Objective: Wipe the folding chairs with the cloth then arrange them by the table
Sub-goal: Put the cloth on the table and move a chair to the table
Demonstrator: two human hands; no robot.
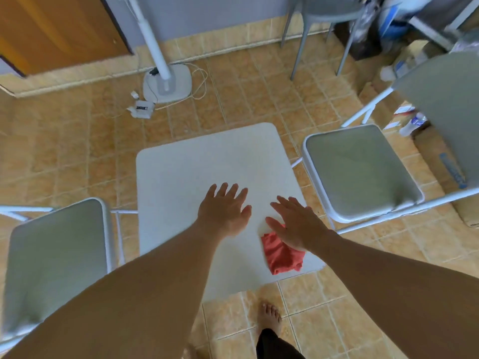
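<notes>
A small white square table (186,164) stands in the middle of the tiled floor. A red cloth (281,256) lies crumpled near its front right corner. My right hand (295,224) is spread flat with straight fingers just above the cloth's far edge and partly covers it. My left hand (224,208) is also spread flat over the table, left of the cloth, holding nothing. One grey folding chair (363,172) with a white frame stands unfolded at the table's right side. A second grey folding chair (51,255) stands unfolded at the table's left side, partly hidden by my left arm.
A white standing fan (166,81) with its cable and a plug box sits on the floor beyond the table. A grey plastic chair (326,14) stands at the back wall. Boxes, bottles and clutter fill the right side. My bare foot (269,317) is in front of the table.
</notes>
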